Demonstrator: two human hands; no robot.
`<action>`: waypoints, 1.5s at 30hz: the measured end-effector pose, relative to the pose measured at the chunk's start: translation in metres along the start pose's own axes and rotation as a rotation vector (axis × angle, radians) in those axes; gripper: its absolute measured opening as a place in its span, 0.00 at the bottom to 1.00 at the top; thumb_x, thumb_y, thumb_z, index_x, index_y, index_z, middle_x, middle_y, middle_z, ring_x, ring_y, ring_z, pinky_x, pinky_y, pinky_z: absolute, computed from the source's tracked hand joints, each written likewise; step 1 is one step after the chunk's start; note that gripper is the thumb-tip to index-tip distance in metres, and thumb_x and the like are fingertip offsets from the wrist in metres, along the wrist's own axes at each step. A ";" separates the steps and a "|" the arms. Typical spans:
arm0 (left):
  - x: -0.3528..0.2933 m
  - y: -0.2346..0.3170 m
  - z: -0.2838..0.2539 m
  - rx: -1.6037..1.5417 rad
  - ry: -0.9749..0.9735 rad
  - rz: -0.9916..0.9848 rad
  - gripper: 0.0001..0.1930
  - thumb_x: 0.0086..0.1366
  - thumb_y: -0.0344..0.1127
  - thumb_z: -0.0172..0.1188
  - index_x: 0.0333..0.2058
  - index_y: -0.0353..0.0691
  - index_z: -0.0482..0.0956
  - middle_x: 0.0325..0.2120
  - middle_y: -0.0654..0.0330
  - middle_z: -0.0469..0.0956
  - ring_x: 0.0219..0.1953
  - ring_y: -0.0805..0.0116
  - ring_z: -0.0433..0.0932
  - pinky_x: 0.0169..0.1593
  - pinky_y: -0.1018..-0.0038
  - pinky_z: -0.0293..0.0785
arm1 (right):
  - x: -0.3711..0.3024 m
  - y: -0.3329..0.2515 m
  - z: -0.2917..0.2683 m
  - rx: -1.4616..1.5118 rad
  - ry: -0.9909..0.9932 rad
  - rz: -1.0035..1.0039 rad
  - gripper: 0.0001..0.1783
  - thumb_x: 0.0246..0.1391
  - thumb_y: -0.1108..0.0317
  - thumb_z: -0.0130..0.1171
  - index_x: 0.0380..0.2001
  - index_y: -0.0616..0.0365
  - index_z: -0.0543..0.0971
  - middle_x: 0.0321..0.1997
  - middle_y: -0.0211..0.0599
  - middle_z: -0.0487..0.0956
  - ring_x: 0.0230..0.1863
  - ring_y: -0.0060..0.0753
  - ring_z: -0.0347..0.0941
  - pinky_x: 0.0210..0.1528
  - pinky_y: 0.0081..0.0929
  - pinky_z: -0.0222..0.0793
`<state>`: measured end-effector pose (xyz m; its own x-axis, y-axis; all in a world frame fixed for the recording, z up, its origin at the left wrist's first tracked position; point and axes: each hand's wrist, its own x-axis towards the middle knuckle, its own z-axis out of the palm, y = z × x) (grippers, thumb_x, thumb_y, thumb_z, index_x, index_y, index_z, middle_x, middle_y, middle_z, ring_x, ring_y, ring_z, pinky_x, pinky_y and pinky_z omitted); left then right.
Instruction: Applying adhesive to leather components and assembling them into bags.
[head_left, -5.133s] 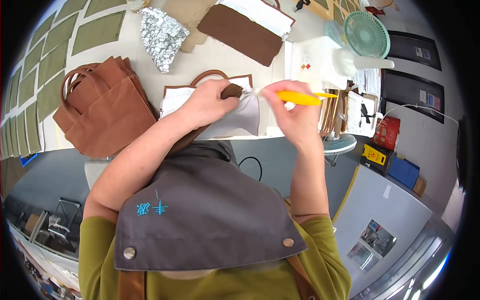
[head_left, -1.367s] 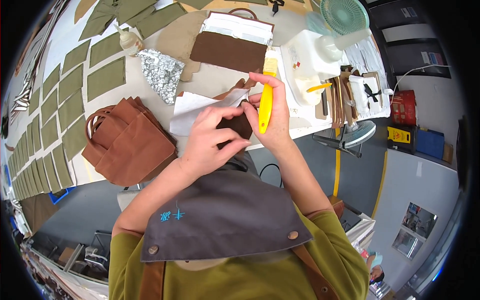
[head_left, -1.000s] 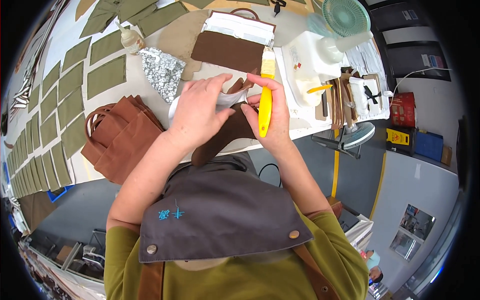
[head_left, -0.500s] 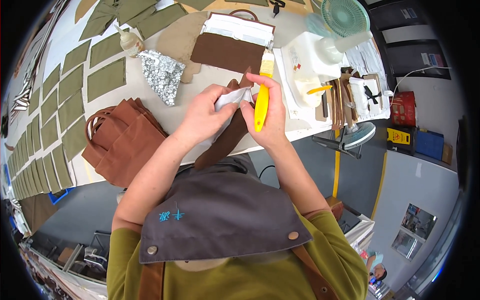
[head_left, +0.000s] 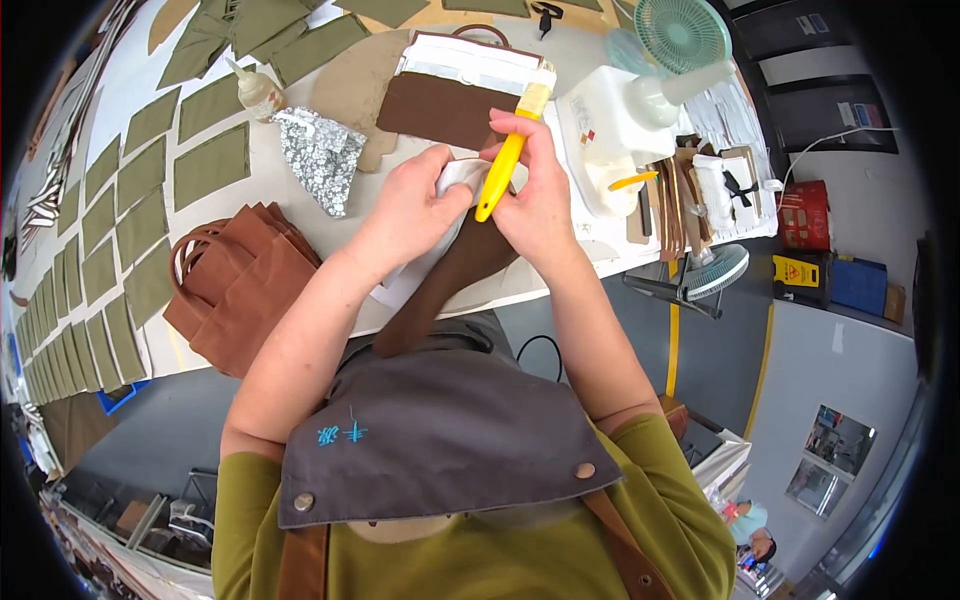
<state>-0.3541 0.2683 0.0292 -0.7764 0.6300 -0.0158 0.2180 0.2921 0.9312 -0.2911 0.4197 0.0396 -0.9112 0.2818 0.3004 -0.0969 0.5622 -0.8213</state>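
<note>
Both hands are closed at the near edge of the worktable (head_left: 460, 303). Between them is a dark brown material piece (head_left: 440, 290) with white lining (head_left: 405, 275); its lower end hangs over the edge toward my apron. My left hand (head_left: 412, 205) pinches the lining near its top. My right hand (head_left: 537, 190) carries a paintbrush (head_left: 503, 175) with a yellow handle, pale bristles pointing up and away, while its fingers also meet the brown piece. The exact pinch of the right fingertips is partly hidden by the handle. Beyond lies a brown bag panel (head_left: 440, 108) with a handle and white lining.
Stacked reddish-brown bag pieces (head_left: 240, 285) lie left of my arm. Farther left are rows of olive panels (head_left: 140, 190). A squeeze bottle (head_left: 260, 92) stands by a floral cloth (head_left: 320, 155). To the right are a white container (head_left: 605, 115) and a green fan (head_left: 683, 35).
My hands have drawn closer together around the brown piece. The brush has risen slightly and tilted more to the right, and the piece's lower end has shifted a little toward me.
</note>
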 end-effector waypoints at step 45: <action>0.010 -0.015 0.022 -0.554 -0.349 -0.384 0.07 0.55 0.29 0.54 0.34 0.35 0.75 0.24 0.66 0.71 0.26 0.79 0.66 0.29 0.78 0.63 | 0.001 -0.017 -0.069 -0.015 -0.110 0.153 0.09 0.50 0.65 0.69 0.25 0.60 0.82 0.23 0.32 0.78 0.25 0.23 0.70 0.27 0.21 0.64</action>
<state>-0.3520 0.2862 0.0071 -0.4854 0.7751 -0.4045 -0.4305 0.1908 0.8822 -0.2631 0.4639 0.0872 -0.9531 0.2792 0.1170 0.0518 0.5312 -0.8457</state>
